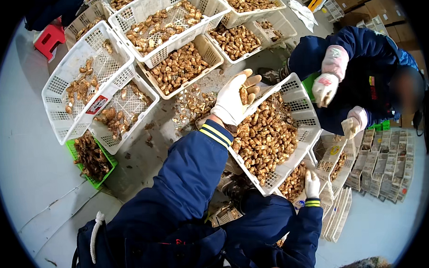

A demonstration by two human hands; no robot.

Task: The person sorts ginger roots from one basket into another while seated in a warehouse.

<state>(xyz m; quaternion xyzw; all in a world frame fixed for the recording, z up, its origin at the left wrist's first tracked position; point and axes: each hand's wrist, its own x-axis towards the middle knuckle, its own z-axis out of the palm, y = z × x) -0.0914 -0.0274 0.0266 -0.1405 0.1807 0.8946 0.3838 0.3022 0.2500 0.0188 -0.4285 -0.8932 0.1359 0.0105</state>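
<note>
My left hand (231, 101), in a white glove with tan fingertips, is raised palm up at the left rim of a tilted white plastic crate (308, 125). A small brown mushroom (243, 94) lies in its curled fingers. Heaped inside that crate are many small brown-and-cream mushrooms (268, 139). Lower right, my gloved right hand (312, 185) is beside the mushrooms (294, 182) of a lower crate, below the tilted crate's corner. Whether its fingers grip anything cannot be made out.
A co-worker (371, 71) in white gloves sits opposite, right. White crates of mushrooms (178, 69) stand at upper left, some stacked. A green basket (111, 160) holds dark pieces. Mushroom scraps (194, 106) litter the floor. Nested crates (382, 163) and a red stool (50, 38) stand farther out.
</note>
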